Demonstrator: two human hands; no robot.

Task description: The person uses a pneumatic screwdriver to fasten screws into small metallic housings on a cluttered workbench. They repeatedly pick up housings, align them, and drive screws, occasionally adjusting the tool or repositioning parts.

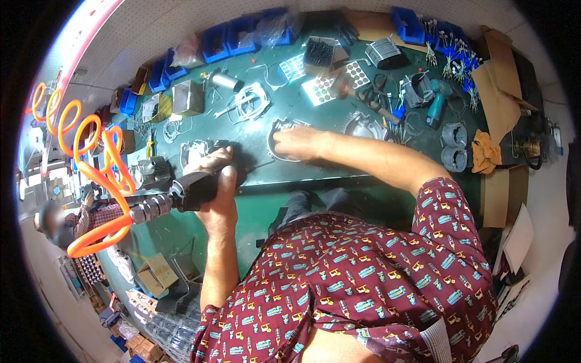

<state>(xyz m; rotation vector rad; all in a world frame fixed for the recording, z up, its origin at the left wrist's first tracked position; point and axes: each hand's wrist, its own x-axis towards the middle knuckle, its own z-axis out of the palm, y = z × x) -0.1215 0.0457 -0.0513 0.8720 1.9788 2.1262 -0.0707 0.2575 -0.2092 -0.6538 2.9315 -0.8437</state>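
Note:
My left hand is wrapped round a black air blow gun. A metal fitting joins the gun to an orange coiled hose, and its thin nozzle points right along the bench. My right hand is closed, its fingers curled over a silver metal housing near the bench's front edge; the fingertips are hidden. Just beyond my left fingers sits another metal housing, partly covered by the hand. To the right of my right hand, behind the forearm, lies one more metal housing.
Blue bins line the back of the green bench. A green power drill, wire bundles and an orange cloth lie at right. A finned metal motor part stands at left. Another person is at far left.

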